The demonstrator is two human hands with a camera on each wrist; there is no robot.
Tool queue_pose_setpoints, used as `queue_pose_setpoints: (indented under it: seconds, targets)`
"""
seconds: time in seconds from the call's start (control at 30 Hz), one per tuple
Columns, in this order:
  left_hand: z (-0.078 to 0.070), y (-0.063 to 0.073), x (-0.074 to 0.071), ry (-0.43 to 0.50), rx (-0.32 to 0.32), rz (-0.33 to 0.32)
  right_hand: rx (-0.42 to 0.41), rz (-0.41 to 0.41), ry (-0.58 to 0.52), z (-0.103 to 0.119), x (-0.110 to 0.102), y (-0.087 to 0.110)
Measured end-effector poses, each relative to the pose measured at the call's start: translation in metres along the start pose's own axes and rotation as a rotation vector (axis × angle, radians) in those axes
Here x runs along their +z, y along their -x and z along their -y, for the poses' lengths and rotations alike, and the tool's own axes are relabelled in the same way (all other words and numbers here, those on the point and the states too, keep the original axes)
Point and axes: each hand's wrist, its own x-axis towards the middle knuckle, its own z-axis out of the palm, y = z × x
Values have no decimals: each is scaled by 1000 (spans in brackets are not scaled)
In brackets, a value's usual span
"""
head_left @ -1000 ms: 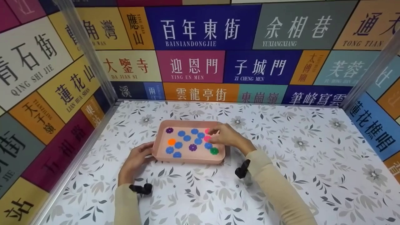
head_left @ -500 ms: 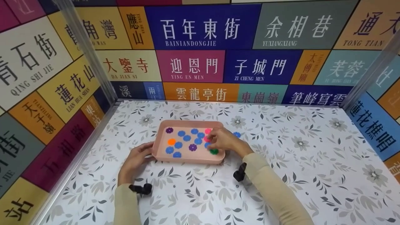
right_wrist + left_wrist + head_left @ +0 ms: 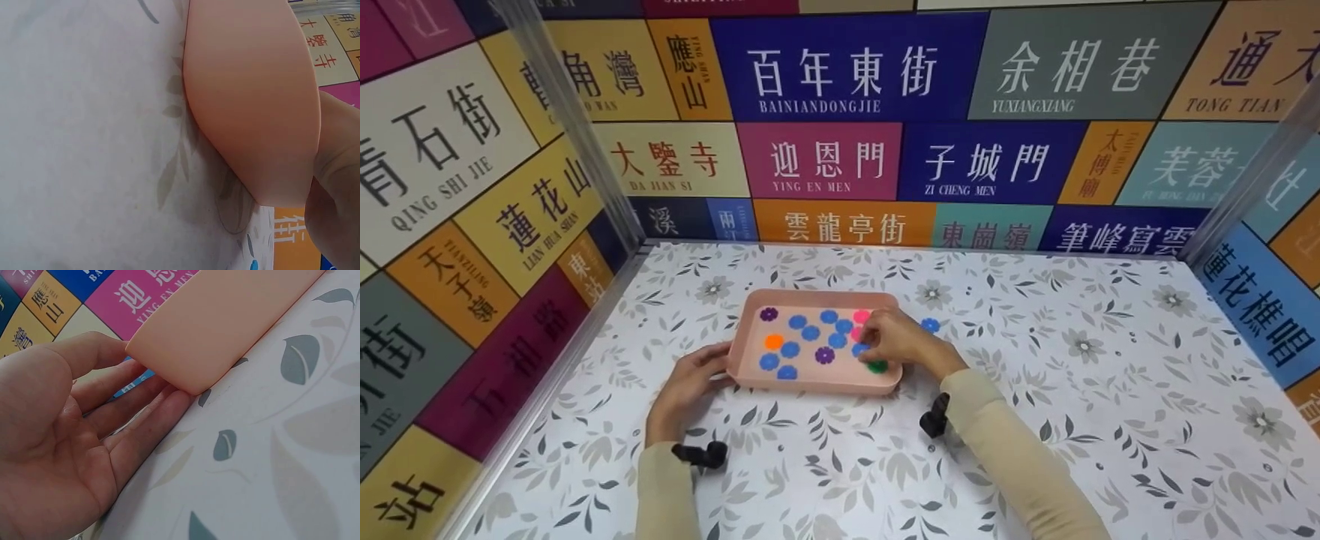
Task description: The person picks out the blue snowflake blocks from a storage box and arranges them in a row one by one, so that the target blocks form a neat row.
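A pink tray (image 3: 814,385) stands on the table with flower-shaped pieces inside, several blue, plus purple, pink, orange and green ones. My left hand (image 3: 688,381) is at its left end; in the left wrist view the fingers stretch out, thumb at the rim and other fingertips against the outer wall. My right hand (image 3: 901,336) reaches over the right rim with bent fingers. Its fingertips are down at a blue flower piece (image 3: 858,349) and a green flower piece (image 3: 877,367), partly covering both; I cannot tell whether they pinch one. The right wrist view hides these fingertips behind the tray wall.
Outside the tray, right behind the right hand, a blue flower piece (image 3: 930,325) lies on the table. A leaf-patterned cover (image 3: 840,465) spreads over the table. Colourful printed panels (image 3: 847,67) wall in the back and sides, with clear corner posts (image 3: 585,127).
My right hand has shifted towards the tray's near right corner, from the pink pieces to the blue and green ones. The blue piece outside now shows. My left hand stays at the tray.
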Motion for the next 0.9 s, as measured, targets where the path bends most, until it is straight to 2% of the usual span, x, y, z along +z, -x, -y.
queue_pose_setpoints:
  seconds: [0.13, 0.37, 0.9]
  targets:
    - [0, 0, -1, 10, 11, 5, 1, -3, -4, 0, 0, 1]
    - [1, 0, 1, 5, 47, 0, -96, -43, 66, -1, 2, 1]
    - [0, 2, 0, 5, 4, 4, -69, -72, 19, -2, 3, 0]
